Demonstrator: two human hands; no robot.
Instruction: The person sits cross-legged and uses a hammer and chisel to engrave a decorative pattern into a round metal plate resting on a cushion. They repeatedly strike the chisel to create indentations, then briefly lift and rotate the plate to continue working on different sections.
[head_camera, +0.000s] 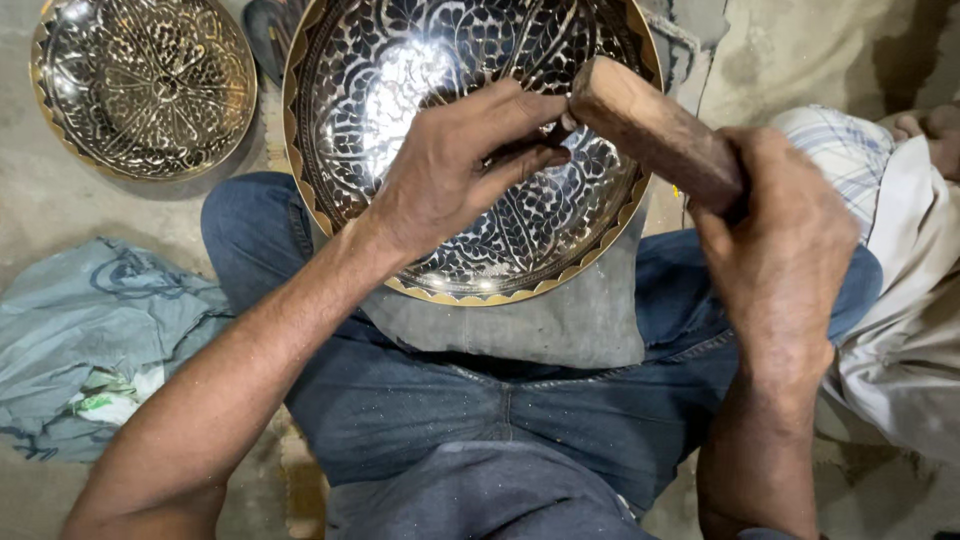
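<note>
We see a large round metal plate (400, 90), shiny and densely engraved with leaf patterns inside a scalloped golden rim, resting on a grey cloth pad (560, 325) across our denim-clad lap. Our left hand (455, 165) lies on the plate, fingers pinched together around a thin dark tool (535, 140) we can hardly make out. Our right hand (785, 240) is wrapped tight around a worn wooden mallet (650, 130), whose blunt end sits just at that tool. A second engraved plate (145, 85) lies on the floor, cut off at the top edge. Crumpled blue-grey fabric (90, 340) lies nearby.
</note>
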